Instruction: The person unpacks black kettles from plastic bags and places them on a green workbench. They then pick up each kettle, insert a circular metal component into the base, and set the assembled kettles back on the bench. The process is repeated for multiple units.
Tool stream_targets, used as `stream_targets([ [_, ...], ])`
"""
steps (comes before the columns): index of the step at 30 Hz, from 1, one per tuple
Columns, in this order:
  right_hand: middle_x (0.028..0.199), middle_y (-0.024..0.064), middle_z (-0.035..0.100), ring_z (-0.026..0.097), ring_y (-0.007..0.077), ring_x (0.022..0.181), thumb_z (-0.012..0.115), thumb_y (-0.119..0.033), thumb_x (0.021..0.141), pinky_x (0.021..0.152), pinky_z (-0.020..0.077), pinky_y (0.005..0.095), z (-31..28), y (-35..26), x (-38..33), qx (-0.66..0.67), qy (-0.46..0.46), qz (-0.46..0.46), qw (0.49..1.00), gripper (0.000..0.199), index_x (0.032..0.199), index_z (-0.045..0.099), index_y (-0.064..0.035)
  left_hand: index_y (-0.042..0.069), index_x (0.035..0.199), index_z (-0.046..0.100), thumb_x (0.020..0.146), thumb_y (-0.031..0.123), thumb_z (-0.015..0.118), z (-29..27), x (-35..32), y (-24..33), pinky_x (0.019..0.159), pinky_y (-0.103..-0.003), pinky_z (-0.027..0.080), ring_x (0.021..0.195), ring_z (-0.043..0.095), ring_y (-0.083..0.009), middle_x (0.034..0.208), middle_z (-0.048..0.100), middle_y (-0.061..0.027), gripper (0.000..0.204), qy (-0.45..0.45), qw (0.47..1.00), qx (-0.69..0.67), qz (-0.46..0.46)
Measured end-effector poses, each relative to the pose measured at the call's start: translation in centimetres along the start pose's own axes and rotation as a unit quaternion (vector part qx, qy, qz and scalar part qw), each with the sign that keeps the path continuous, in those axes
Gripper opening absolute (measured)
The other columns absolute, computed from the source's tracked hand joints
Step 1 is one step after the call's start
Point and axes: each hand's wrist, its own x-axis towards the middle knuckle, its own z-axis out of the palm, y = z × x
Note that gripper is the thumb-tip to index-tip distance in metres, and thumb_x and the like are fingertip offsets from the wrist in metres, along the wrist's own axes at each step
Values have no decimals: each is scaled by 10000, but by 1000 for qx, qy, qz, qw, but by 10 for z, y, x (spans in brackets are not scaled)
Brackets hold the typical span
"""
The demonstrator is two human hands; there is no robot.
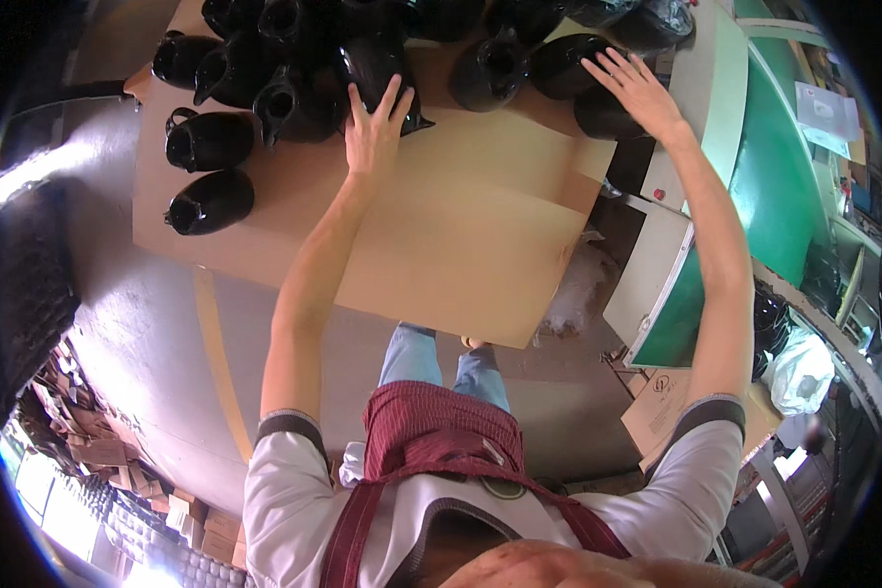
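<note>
Glossy black pitchers crowd the far part of a brown cardboard sheet (441, 235). My left hand (372, 132) is open, its spread fingers resting against the near end of a black pitcher (370, 64) that lies tilted among the others. At the far right, my right hand (637, 90) has its fingers stretched out over two more dark vessels, one black pitcher (563, 67) and a rounded black one (603, 116) partly under the palm. Whether those fingertips press on them I cannot tell. Between my hands stands another black pitcher (490, 73), its mouth facing me.
Several pitchers stand at the left, among them one near the sheet's left edge (211, 203). Plastic-wrapped dark items (654, 24) sit at the far right. A green-topped bench (769, 167) runs along the right side. Flattened cardboard (98, 451) is piled at the lower left.
</note>
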Motion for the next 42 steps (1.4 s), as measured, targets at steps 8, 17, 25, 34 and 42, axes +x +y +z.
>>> stream_targets([
  [8,1307,65,602,512,209,1319,710,-26,776,1225,258,451,-19,-5,14,117,-26,-11,993,1106,1629,32,-216,146,1192,591,745,18,696,-73,75,-55,746,-426,561,1009,641,-287,1106,639,-36,476,-65,979,-195,5],
  [17,853,92,682,662,235,868,761,-81,765,1060,404,565,-72,-53,28,213,-21,50,976,1191,1626,-38,-280,151,1554,336,852,100,682,-41,161,-67,904,-440,513,1062,587,-304,1185,592,-141,784,228,969,17,98],
  [25,812,59,729,719,272,861,837,-207,752,1063,350,687,-110,-90,102,388,-175,141,894,809,1464,459,-274,187,1626,-28,744,218,849,-135,186,-16,827,-377,565,930,690,-293,1190,609,-210,1243,-261,963,39,56],
  [34,746,159,705,712,397,797,713,-89,711,1055,368,651,-164,-133,-72,493,-135,324,796,635,1299,509,-217,295,1476,465,806,272,695,-46,254,-2,878,-454,569,1121,684,-312,1222,704,-87,709,-215,975,6,54],
  [42,984,148,715,683,346,1014,816,-162,668,1099,366,538,-343,-132,-323,556,-201,482,646,808,1399,475,-211,292,1478,385,775,274,764,-115,159,35,812,-524,539,922,698,-426,1023,681,-238,799,-173,981,-12,89],
])
